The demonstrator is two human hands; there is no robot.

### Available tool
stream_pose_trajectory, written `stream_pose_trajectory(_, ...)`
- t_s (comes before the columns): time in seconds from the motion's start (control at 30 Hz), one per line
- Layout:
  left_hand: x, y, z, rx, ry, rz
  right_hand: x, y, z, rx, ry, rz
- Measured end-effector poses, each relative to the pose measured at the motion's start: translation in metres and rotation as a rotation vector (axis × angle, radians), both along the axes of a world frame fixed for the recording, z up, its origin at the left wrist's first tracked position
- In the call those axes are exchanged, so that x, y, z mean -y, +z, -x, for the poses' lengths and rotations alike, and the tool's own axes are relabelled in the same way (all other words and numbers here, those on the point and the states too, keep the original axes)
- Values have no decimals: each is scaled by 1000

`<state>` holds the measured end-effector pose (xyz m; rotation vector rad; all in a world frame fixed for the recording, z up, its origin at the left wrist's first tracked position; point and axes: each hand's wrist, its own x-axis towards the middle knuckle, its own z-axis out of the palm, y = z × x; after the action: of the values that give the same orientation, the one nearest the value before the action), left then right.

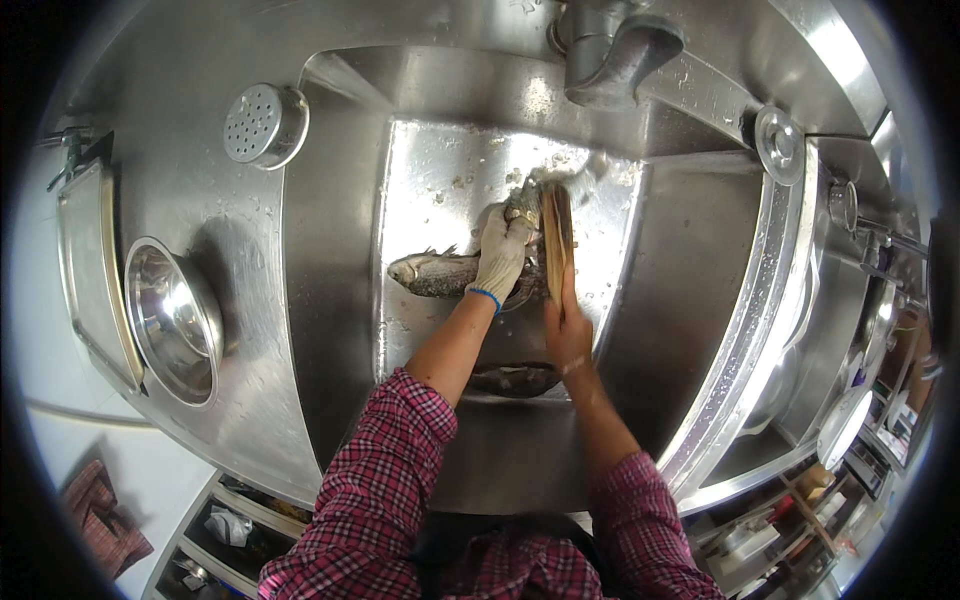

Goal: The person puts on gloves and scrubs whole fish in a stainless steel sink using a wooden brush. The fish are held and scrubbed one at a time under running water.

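Observation:
In the steel sink (340,300), my left hand (503,245) wears a whitish knit glove with a blue cuff edge. Its fingers are closed on a grey scaly fish (524,200). Bare, my right hand (568,335) grips a long, narrow wooden tool (558,240), whose far end lies against that fish; its working side is hidden. Another fish (432,273) lies sideways on the sink floor, head to the left, partly under my left wrist. Nearer to me, a darker fish (515,380) lies across the sink's near edge, between my forearms.
A faucet (610,60) overhangs the sink's far side. On the left counter are a perforated strainer (262,125), a steel bowl (175,320) and a tray (95,270). A round lid (779,145) sits at the right corner, beside a second basin (780,390). Loose scales dot the sink floor.

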<state>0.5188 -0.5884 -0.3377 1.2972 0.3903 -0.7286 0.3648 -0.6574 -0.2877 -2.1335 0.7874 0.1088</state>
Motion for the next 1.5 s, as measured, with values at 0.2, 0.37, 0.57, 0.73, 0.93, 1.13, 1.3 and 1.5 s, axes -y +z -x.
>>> stream_pose_trajectory(0.2,-13,-34,1,257,-142,-183,10,18,0,0,35,9)
stream_pose_trajectory(0.37,-4,-15,-2,144,-63,-76,2,12,-12,-164,19,-18)
stream_pose_trajectory(0.57,-15,-43,2,354,-194,-287,11,32,-5,-123,-19,-49)
stream_pose_trajectory(0.73,-10,-27,5,398,-239,-355,-4,9,13,-49,7,36)
stream_pose_trajectory(0.93,-13,-17,1,569,-226,-428,20,20,-11,-136,-99,-55)
stream_pose_trajectory(1.13,-13,-19,-3,436,-241,-408,24,18,-21,-64,0,-47)
stream_pose_trajectory(1.3,-11,-7,-1,473,-218,-308,21,28,-29,-36,-2,-97)
stream_pose_trajectory(1.5,-10,-15,-1,536,-210,-314,40,19,-34,-86,-153,-225)
